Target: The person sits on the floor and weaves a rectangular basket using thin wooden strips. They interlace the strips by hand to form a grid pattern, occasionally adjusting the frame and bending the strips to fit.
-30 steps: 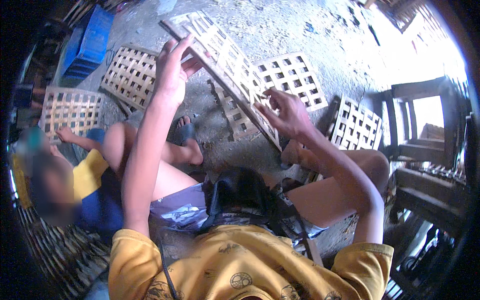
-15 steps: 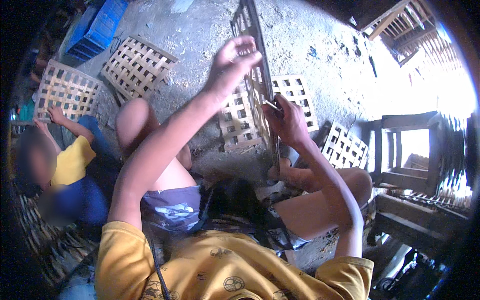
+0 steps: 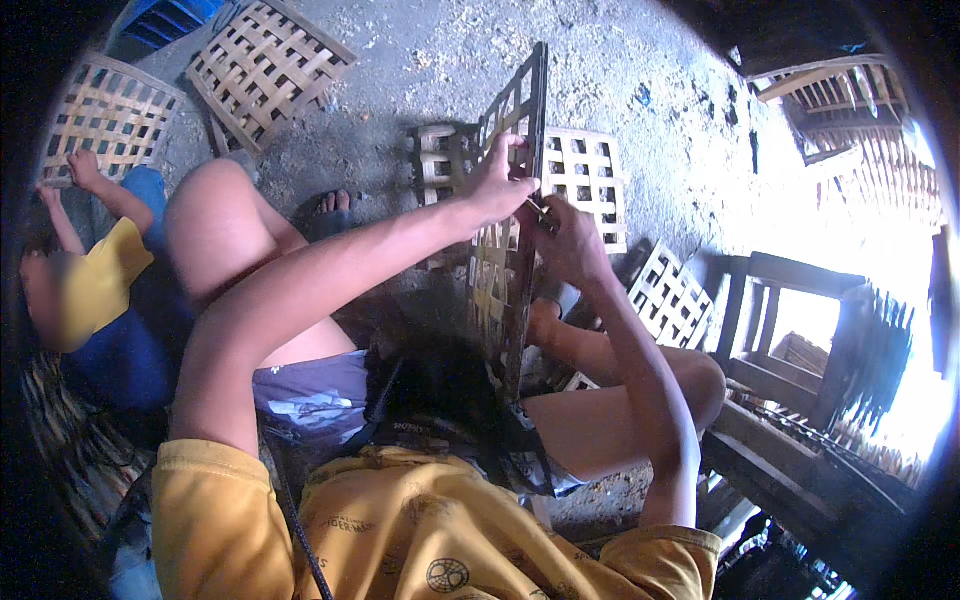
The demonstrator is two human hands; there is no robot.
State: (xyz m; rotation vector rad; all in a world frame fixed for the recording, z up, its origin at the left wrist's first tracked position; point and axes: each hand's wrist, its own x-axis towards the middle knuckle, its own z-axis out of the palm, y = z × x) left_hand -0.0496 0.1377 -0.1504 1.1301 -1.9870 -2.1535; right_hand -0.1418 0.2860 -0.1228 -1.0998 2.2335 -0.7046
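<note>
Woven bamboo lattice panel [image 3: 497,290] stands on edge betw. knees, upright, mid-weave by look. Left hand [image 3: 497,182] grips top edge; right hand [image 3: 566,240] pinches thin strip [image 3: 538,210]. Next: strip needs threading thru lattice, panel steady.

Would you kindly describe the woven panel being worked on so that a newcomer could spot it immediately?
Start at the grey dirt floor, strewn with flat lattice mats. At centre, the left hand and right hand grip one bamboo lattice panel. Unlike the others lying flat, it stands on edge.
</note>
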